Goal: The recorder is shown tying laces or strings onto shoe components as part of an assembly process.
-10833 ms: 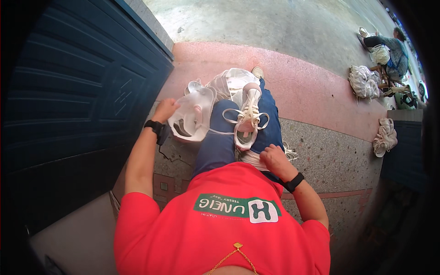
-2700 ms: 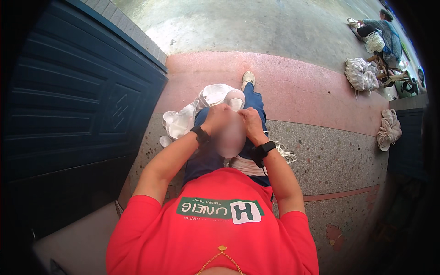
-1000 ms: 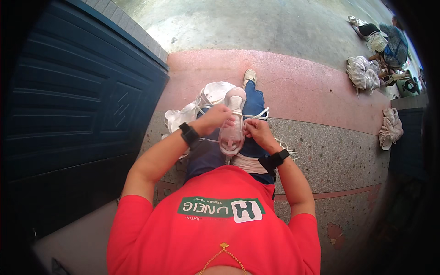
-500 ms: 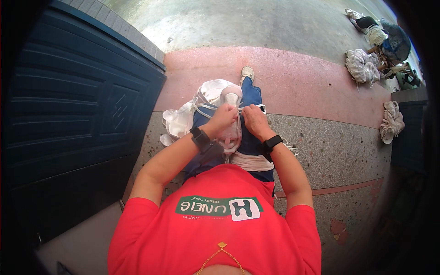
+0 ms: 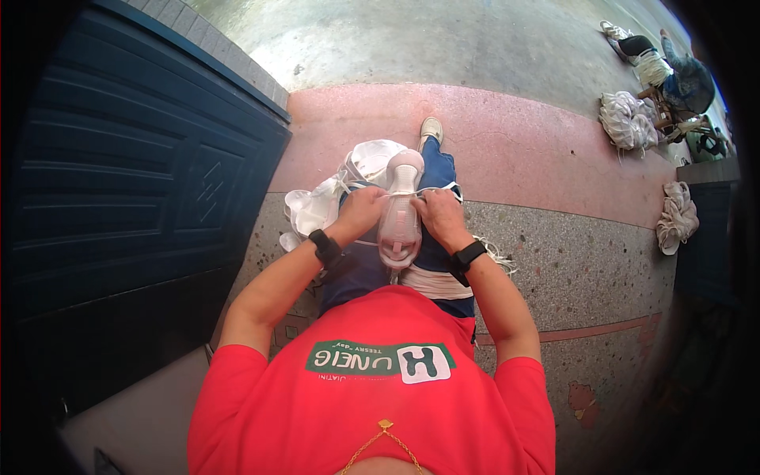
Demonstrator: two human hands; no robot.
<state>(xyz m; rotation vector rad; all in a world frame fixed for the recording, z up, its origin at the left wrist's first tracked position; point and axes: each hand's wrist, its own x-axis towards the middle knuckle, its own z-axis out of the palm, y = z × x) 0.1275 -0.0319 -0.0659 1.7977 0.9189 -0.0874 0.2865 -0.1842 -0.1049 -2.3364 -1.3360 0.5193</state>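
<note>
A pale pink and white shoe (image 5: 399, 229) lies lengthwise on my lap between my hands. A thin white lace (image 5: 402, 193) runs across its narrow middle. On the shoe's left side, my left hand (image 5: 362, 210) is closed, with the lace at its fingertips. My right hand (image 5: 441, 214) grips the lace on the other side, fingers curled and thumb against the shoe's edge. More white lace loops past both hands. Beyond my left hand, white shoe pieces (image 5: 315, 207) are heaped over my leg, with another white piece (image 5: 374, 160) farther out.
A dark blue panelled door (image 5: 150, 174) stands at the left. Loose white laces (image 5: 495, 255) hang by my right thigh. Bundles of white shoe pieces (image 5: 628, 120) (image 5: 678, 218) lie at the right. Near the far one, another person (image 5: 690, 85) is seated.
My hands have moved apart from over the shoe's middle to its two sides. The lace now shows stretched across the shoe, and more of the shoe's surface is uncovered.
</note>
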